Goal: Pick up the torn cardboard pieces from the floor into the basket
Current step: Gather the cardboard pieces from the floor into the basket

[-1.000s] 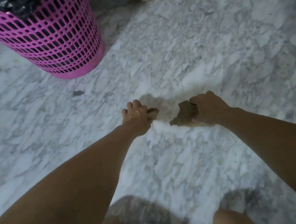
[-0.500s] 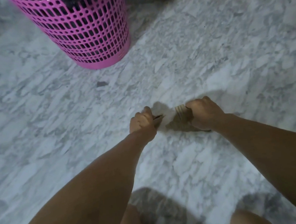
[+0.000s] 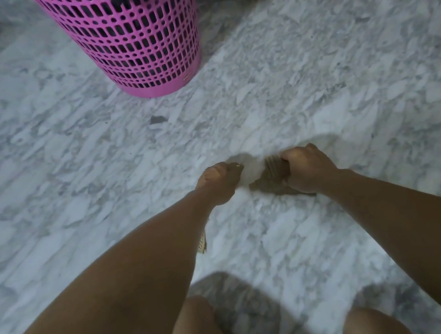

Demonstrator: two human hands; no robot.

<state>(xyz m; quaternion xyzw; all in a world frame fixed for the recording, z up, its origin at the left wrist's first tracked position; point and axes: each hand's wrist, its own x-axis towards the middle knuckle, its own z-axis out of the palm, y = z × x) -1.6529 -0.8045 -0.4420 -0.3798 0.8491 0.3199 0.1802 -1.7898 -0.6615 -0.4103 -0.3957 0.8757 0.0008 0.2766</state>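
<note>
Right hand (image 3: 308, 170) curled around a stack of torn cardboard pieces (image 3: 274, 178) low over the marble floor (image 3: 314, 76), left hand (image 3: 217, 185) pinching a small scrap (image 3: 235, 167), pink basket (image 3: 137, 37) standing well apart beyond them

The basket (image 3: 140, 37) well ahead of my left hand (image 3: 216, 185) is bright pink, its wall pierced with rows of small slots and dots showing dark inside. The floor (image 3: 314, 76) under both my hands is white marble veined in grey. The cardboard pieces (image 3: 272, 176) gripped in my right hand (image 3: 308, 169) are dull brown, with ridged stripes on the upper edge.
</note>
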